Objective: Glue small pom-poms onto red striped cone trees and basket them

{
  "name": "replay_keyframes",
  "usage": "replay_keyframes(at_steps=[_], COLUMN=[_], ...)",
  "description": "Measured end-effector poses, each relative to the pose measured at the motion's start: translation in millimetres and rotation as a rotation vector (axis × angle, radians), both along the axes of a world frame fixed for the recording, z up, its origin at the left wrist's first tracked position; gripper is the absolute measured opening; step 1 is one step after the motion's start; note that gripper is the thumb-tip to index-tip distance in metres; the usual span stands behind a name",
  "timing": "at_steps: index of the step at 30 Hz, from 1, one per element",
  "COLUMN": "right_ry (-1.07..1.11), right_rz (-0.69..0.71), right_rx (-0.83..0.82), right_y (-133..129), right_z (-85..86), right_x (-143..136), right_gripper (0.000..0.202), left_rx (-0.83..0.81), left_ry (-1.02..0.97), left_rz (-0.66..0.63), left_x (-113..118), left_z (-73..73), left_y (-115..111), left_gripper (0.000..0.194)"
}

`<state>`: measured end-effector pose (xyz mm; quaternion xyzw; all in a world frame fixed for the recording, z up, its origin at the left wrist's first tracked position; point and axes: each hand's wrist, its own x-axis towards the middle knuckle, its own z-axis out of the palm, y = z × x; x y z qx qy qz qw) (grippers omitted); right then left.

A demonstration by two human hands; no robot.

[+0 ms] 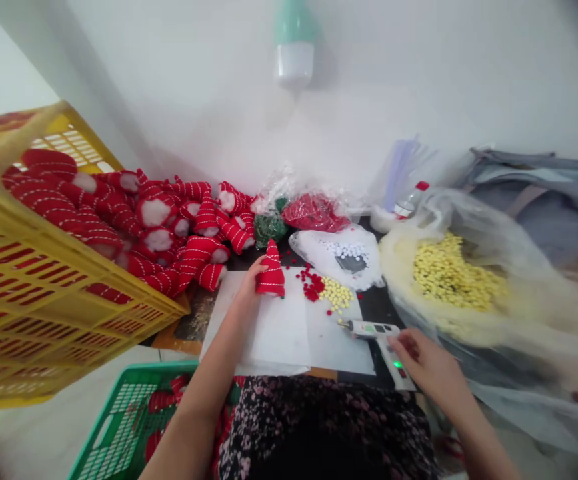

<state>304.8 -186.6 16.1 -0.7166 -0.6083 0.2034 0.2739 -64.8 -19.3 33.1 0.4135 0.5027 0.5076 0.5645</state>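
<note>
Head camera, and the left hand [249,283] has the striped red cone [271,272] pinched between its fingers, upright near the far edge of the white paper [283,340]! Over at the paper's right side, the right hand [431,367] touches the handle of a white glue gun [375,329]; whether the fingers close round it, nobody can tell. Good form would be a light pinch low on the cone, face clear, the nozzle kept off the fabric and fingers, each dab small. Red pieces [313,287] and yellow pieces [337,295] sit by the paper's upper right, handy if kept out of the nozzle's path. Farther out, a yellow crate [69,287] stands left of the paper, a clear bag [533,267] right of it
</note>
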Motion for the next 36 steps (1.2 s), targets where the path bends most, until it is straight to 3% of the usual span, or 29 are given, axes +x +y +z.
replay_keyframes(at_steps=[4, 7, 9, 12, 14, 19, 24, 31, 36], right_ry=[0.164, 0.347, 0.489, 0.733, 0.824, 0.975, 1.203, 1.409, 1.363], right_rz=[0.053, 0.156, 0.216, 0.315, 0.341, 0.332, 0.259, 0.088, 0.103], right_rx=[0.17, 0.235, 0.26, 0.141, 0.083, 0.074, -0.008, -0.105, -0.113], right_y=[18, 39, 54, 69, 73, 70, 66, 60, 56], right_z=[15.7, 22.6, 22.5, 15.7, 8.2, -7.1, -2.8, 3.4, 2.0], right_x=[-42, -81, -104, -130, -139, -141, -130, -117, -119], right_gripper=[0.033, 0.03, 0.049, 0.082, 0.086, 0.076, 0.076, 0.064, 0.056], left_rx=[0.043, 0.131, 0.213, 0.334, 0.351, 0.37, 0.531, 0.635, 0.717], left_ry=[-0.073, -0.016, 0.047, 0.151, 0.172, 0.213, 0.346, 0.327, 0.396], left_rz=[-0.117, -0.178, -0.185, -0.118, -0.084, -0.092, -0.117, -0.141, -0.166], left_x=[27, 46, 56, 66, 69, 62, 57, 63, 71], left_z=[-1.2, -2.5, -4.4, -8.6, -10.8, -6.1, 0.7, 5.6, 20.4], left_y=[1, -18, -37, -62, -72, -78, -76, -79, -85], left_gripper=[0.08, 0.081, 0.073, 0.06, 0.05, 0.024, 0.016, 0.015, 0.011])
